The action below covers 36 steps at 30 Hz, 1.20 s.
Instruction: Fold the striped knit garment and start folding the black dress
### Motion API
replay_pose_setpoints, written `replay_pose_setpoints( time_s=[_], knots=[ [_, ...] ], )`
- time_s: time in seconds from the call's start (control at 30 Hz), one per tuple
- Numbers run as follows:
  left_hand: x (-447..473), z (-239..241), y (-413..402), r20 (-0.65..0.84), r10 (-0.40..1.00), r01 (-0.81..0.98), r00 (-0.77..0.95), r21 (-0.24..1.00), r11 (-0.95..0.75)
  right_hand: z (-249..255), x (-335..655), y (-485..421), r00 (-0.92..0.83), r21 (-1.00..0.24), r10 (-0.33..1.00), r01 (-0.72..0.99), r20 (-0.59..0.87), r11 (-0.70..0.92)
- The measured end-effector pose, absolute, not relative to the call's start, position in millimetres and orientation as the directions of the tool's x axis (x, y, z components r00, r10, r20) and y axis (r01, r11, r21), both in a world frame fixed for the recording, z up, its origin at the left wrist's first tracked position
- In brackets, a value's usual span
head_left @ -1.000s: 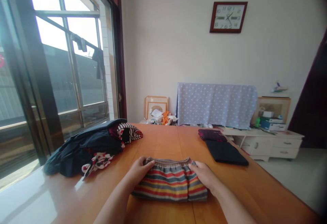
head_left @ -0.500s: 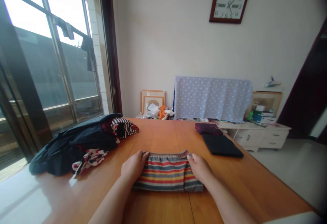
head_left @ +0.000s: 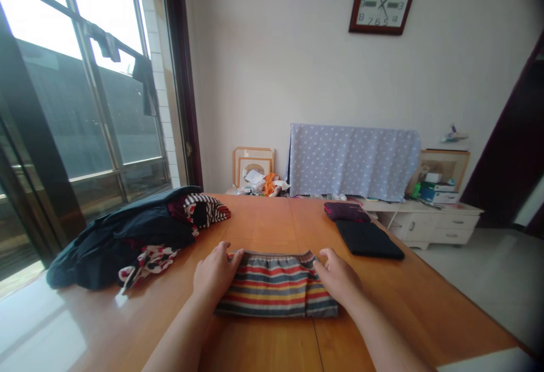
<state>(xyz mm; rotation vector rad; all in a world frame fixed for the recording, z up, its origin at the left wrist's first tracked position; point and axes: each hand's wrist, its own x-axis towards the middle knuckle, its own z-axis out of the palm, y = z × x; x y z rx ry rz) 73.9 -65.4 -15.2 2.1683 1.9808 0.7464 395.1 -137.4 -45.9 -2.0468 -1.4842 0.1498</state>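
Observation:
A folded striped garment [head_left: 276, 288] with red, yellow and grey-blue bands lies flat on the wooden table [head_left: 263, 219], its gathered elastic waistband facing away from me. My left hand [head_left: 216, 273] rests against its left end, fingers apart and thumb on the waistband corner. My right hand [head_left: 336, 277] touches its right end, fingers spread. Neither hand lifts the garment, and its lower edge shows fully between my forearms.
A heap of dark clothing [head_left: 127, 242] with red-and-white patterned pieces lies left on the table. A black folded cloth [head_left: 369, 239] and a maroon one [head_left: 346, 211] lie right. A window stands left; a white cabinet [head_left: 429, 227] stands behind the table.
My view has tilted upward, shifting the room in the picture. My hands have drawn slightly outward to the garment's ends, and the garment now looks a little narrower.

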Motion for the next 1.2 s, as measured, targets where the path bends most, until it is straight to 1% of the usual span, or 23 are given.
replay_pose_setpoints(
  time_s=[0.07,0.13,0.17,0.27,0.33,0.43,0.53,0.63,0.73,0.83,0.9,0.97,1.03,1.1,1.17,1.2],
  knots=[
    [74,-7,-72,0.395,0.918,0.899,0.03,0.391,-0.198,-38,392,-142,0.36,-0.559,0.846,0.824,0.394,-0.09],
    [79,0,-80,0.464,0.881,0.876,0.088,0.385,-0.29,-32,386,-146,0.281,-0.566,0.812,0.821,0.511,0.073],
    [83,3,-85,0.475,0.868,0.855,0.141,0.383,-0.349,-30,381,-149,0.221,-0.563,0.811,0.812,0.541,0.154],
    [99,2,-99,0.446,0.829,0.758,0.338,0.393,-0.52,-31,370,-151,0.029,-0.551,0.844,0.769,0.535,0.323],
    [109,-5,-104,0.412,0.796,0.696,0.443,0.402,-0.595,-38,367,-149,-0.062,-0.548,0.873,0.756,0.483,0.357],
    [116,-21,-103,0.353,0.771,0.679,0.53,0.368,-0.635,-53,369,-143,-0.114,-0.563,0.924,0.763,0.365,0.317],
    [114,-36,-95,0.258,0.787,0.719,0.56,0.321,-0.617,-63,374,-138,-0.113,-0.579,0.965,0.781,0.236,0.234],
    [110,-45,-87,0.205,0.805,0.752,0.556,0.289,-0.593,-64,377,-135,-0.13,-0.541,0.985,0.823,0.118,0.173],
    [108,-48,-84,0.197,0.809,0.764,0.555,0.264,-0.588,-63,377,-135,-0.146,-0.514,0.988,0.843,0.06,0.156],
    [108,-48,-84,0.186,0.805,0.766,0.563,0.249,-0.593,-60,377,-137,-0.146,-0.548,0.985,0.819,0.089,0.171],
    [109,-47,-84,0.175,0.806,0.768,0.566,0.244,-0.592,-55,380,-140,-0.107,-0.565,0.98,0.804,0.165,0.183],
    [109,-46,-84,0.164,0.808,0.771,0.565,0.242,-0.589,-46,387,-146,-0.019,-0.555,0.968,0.817,0.249,0.159],
    [109,-46,-84,0.154,0.812,0.775,0.563,0.244,-0.583,-36,398,-152,0.109,-0.53,0.956,0.846,0.271,0.054],
    [109,-46,-84,0.145,0.815,0.777,0.561,0.246,-0.579,-28,411,-160,0.219,-0.506,0.957,0.857,0.189,-0.096],
    [110,-46,-84,0.141,0.815,0.778,0.562,0.246,-0.579,-24,423,-166,0.251,-0.511,0.968,0.832,0.0,-0.216],
    [110,-46,-84,0.14,0.815,0.777,0.563,0.245,-0.579,-24,427,-169,0.23,-0.526,0.967,0.812,-0.111,-0.253]
  ],
)
